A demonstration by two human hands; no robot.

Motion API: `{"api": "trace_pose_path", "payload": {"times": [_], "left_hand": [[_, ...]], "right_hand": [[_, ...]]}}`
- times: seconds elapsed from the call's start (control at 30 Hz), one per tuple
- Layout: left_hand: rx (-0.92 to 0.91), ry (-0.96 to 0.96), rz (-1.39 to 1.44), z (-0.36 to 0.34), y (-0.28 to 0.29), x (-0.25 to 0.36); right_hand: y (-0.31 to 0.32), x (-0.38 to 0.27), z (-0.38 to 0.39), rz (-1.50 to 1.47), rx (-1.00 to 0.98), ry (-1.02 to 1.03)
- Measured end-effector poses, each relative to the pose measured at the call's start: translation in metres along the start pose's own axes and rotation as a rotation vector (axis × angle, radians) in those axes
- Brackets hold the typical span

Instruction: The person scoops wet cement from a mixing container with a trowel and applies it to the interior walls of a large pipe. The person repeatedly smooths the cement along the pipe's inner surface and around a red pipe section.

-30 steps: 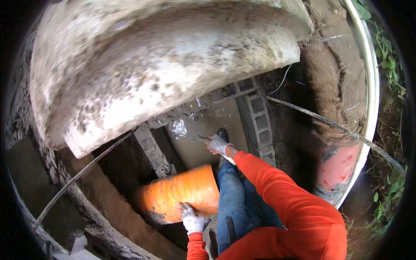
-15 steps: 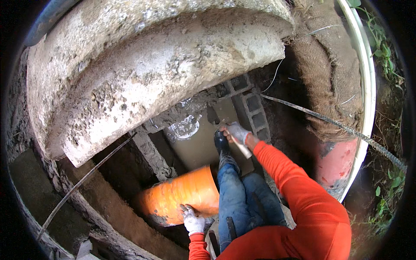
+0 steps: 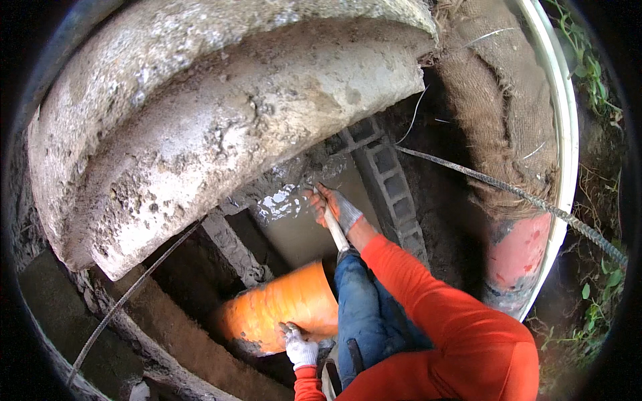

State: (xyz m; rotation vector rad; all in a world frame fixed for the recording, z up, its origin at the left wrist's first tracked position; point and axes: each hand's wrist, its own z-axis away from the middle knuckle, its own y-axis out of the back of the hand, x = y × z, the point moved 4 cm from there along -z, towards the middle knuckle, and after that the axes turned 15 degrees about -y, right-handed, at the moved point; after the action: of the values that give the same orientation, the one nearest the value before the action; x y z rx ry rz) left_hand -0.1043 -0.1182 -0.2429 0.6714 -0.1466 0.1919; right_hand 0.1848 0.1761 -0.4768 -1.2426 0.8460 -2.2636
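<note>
My right gloved hand (image 3: 338,207) is closed around a pale handle or stick (image 3: 334,228) angled over muddy water (image 3: 297,237); whatever is at its far end is hidden. My left gloved hand (image 3: 298,344) rests on the orange pipe (image 3: 267,307), fingers slightly bent and apart. My blue-jeaned leg (image 3: 358,314) stands beside the pipe's open end, its boot hidden behind my right arm and the handle.
A thick, curved concrete slab (image 3: 234,120) overhangs the pit. Hollow blocks (image 3: 394,194) line the water's right side. Burlap (image 3: 505,107), a red pipe section (image 3: 515,257), a white rim (image 3: 562,167) and rebar (image 3: 495,180) lie right, another rod (image 3: 134,294) left.
My right hand moved right, then back left with the handle, which now points more steeply upward. My left hand stays on the orange pipe. The view has shifted slightly.
</note>
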Motion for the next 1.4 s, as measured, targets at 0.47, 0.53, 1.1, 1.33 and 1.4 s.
{"api": "trace_pose_path", "payload": {"times": [0.47,0.53,1.1,1.33,1.4], "left_hand": [[-0.079,-0.02,-0.032,-0.009,0.001,0.004],[-0.093,-0.028,-0.015,-0.013,0.003,0.006],[-0.129,0.02,0.005,-0.012,0.014,0.013],[-0.115,-0.041,-0.011,-0.014,0.002,0.006],[-0.084,-0.03,-0.023,-0.009,0.0,0.001]], "right_hand": [[-0.008,0.025,0.091,0.684,0.581,0.083],[0.022,0.004,0.09,0.891,0.698,0.095],[0.02,-0.032,0.093,0.992,0.89,0.177],[0.016,-0.091,0.146,1.061,1.03,0.169],[-0.006,-0.071,0.143,1.024,0.983,0.174]]}}
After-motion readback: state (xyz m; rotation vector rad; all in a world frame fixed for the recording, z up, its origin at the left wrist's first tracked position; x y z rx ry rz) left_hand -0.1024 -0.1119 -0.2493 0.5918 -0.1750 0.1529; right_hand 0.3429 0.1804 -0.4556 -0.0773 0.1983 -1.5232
